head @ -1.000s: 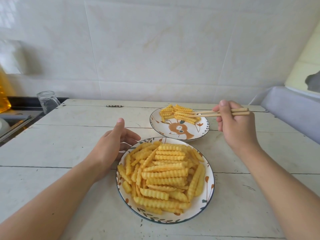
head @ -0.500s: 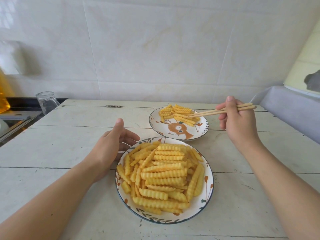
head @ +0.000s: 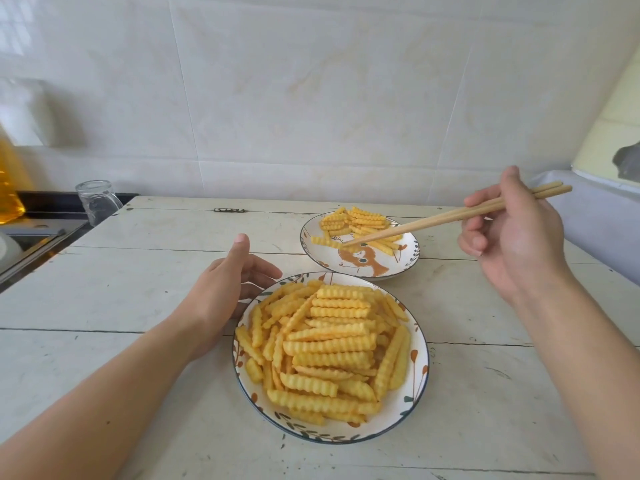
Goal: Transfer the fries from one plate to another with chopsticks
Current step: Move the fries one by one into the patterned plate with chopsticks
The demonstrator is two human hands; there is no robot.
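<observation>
Near plate [head: 417, 393] heaped with crinkle fries [head: 329, 344], far plate [head: 408, 263] at one o'clock holding fewer fries [head: 356, 223], right hand [head: 512, 244] gripping chopsticks [head: 450, 216] over it, left hand [head: 225, 292] relaxed wide beside near plate at ten o'clock

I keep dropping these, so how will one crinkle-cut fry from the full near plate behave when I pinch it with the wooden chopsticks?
The yellow crinkle-cut fries look straight and rigid, so probably stiff and light. Their ridges should help the wooden chopsticks bite. Pinched off-centre, a long one may pivot.
</observation>
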